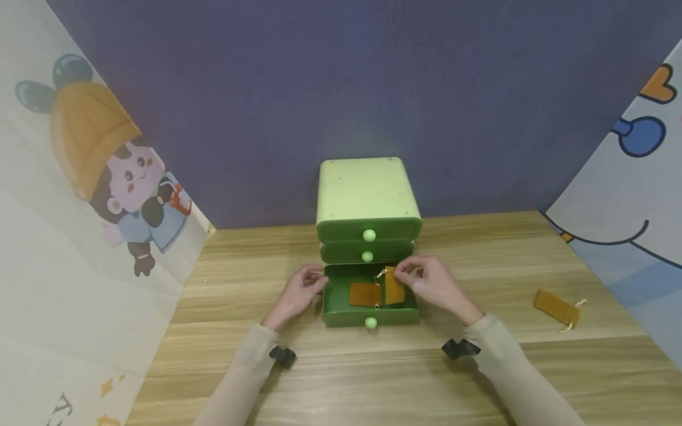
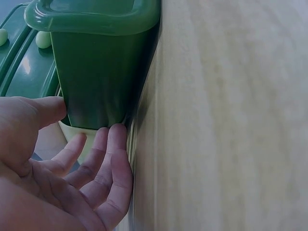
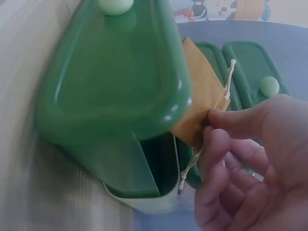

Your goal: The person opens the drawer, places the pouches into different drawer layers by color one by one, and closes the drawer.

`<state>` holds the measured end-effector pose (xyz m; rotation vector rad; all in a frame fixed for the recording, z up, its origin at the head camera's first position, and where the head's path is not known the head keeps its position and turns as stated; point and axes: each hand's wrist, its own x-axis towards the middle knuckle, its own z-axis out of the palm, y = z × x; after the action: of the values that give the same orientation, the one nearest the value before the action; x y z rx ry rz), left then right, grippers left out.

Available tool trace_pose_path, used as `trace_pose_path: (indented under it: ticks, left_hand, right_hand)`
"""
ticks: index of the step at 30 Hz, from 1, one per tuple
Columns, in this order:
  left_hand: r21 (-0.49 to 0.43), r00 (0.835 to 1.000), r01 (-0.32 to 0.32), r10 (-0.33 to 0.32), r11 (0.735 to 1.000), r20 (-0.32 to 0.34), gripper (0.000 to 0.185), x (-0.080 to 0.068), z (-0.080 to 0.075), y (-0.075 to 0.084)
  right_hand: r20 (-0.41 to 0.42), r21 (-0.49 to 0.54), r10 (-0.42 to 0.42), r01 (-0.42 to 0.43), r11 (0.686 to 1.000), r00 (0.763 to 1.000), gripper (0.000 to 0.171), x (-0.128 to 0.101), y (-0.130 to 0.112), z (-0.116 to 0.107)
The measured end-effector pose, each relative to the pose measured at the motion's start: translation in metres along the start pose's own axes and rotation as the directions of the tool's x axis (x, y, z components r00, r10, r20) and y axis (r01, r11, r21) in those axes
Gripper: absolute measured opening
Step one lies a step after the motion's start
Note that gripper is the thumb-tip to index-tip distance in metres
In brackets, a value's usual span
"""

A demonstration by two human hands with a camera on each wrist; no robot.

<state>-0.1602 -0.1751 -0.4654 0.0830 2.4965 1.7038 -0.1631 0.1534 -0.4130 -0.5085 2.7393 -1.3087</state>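
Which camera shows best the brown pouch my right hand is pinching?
Right wrist: the pouch fills the frame, pinched by the right hand. Head view shows it small, over the open drawer. Left wrist misses it.

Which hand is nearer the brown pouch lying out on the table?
Right. The right hand is at the open drawer, on the pouch's side; the left hand is beyond the drawer.

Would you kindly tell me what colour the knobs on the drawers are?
Pale mint green, lighter than the dark green drawer fronts; the knobs show best in the head view.
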Motion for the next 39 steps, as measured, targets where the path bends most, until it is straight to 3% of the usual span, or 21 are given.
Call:
trace_pose_path:
  ticks: [14, 20, 26, 39]
  left_hand:
    - [-0.005, 1.0, 0.009, -0.009, 1.0, 0.0, 0.043, 0.002, 0.0, -0.002]
    - [-0.004, 1.0, 0.007, -0.007, 1.0, -0.001, 0.043, 0.001, 0.0, -0.002]
    - [-0.002, 1.0, 0.002, -0.002, 1.0, -0.001, 0.043, 0.001, 0.001, -0.003]
    - [-0.009, 1.0, 0.002, -0.002, 1.0, -0.007, 0.041, 0.001, 0.001, -0.001]
  right_hand:
    - [0.02, -0.048, -0.05, 0.051, 0.998, 0.999, 0.005, 0.013, -0.001, 0.024]
    - [0.065, -0.037, -0.017, 0.019, 0.999, 0.998, 0.005, 0.017, 0.001, 0.03]
    - [0.068, -0.008, 0.02, -0.019, 1.0, 0.997, 0.005, 0.017, 0.002, 0.031]
    - [0.057, 0.052, -0.018, 0.015, 0.999, 0.998, 0.008, 0.012, 0.005, 0.027]
